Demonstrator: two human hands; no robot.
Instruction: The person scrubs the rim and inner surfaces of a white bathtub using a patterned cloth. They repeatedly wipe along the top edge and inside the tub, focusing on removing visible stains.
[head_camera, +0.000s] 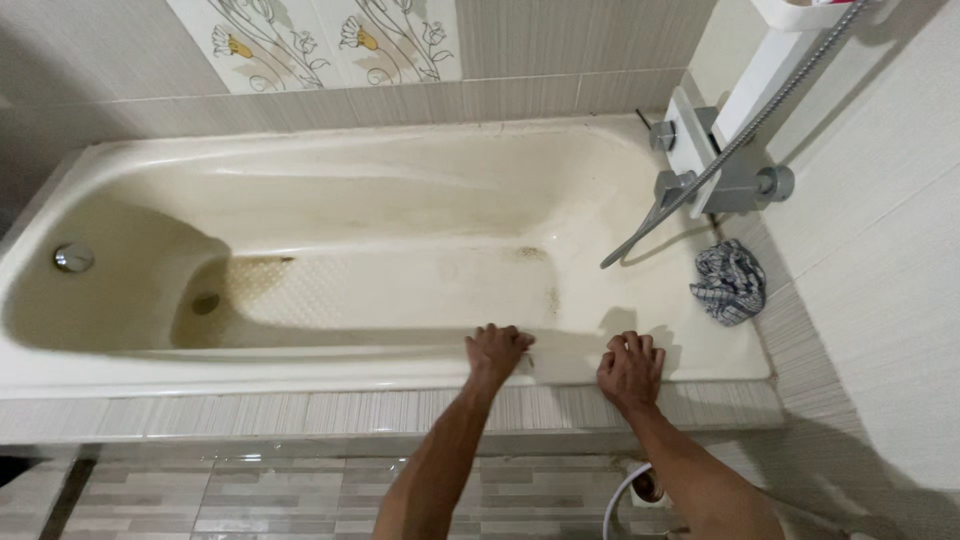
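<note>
Left hand (496, 350): fingers curled over bathtub (300, 375) rim, holding nothing.
Right hand (631, 367): fingers spread flat on rim, empty.
Cloth (729, 281): crumpled near tap (690, 185).

From my seat the view is evenly bright, with soft light that seems to come from above and behind the camera. A deep shadow fills the left end of the bathtub (130, 290), and the tap (690, 185) throws a soft shadow on the right wall. My left hand (496, 352) and right hand (631, 366) cast short shadows just ahead of them on the rim. There is mild glare along the far rim. The wide lens bows the tub's edges, and the focus is fairly sharp throughout.
</note>
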